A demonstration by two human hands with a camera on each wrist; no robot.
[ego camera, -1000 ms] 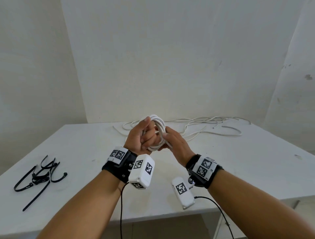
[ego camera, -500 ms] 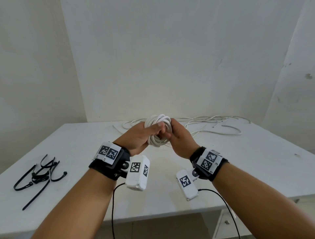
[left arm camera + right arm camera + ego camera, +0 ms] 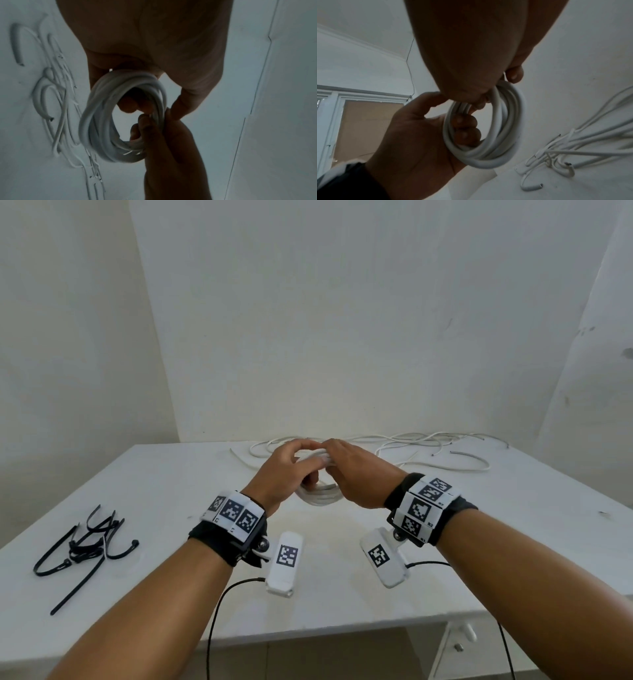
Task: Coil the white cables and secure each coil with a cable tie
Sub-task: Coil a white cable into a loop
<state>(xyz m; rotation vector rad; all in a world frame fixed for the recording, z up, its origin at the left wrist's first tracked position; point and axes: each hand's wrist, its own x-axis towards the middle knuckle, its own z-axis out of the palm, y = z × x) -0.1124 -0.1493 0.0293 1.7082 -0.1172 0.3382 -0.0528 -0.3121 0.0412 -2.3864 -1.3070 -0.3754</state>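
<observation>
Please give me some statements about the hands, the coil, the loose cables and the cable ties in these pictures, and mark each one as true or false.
1. Both the left hand and the right hand hold the white cable coil. True.
2. A black cable tie is already fastened around the coil. False: no tie shows on it in any view; the black cable ties lie in a pile on the white table, to the person's left.
3. Loose white cables lie at the far side of the table, behind the hands. True.
4. The coil lies flat on the table, untouched. False: fingers of both hands curl through its loops.
</observation>
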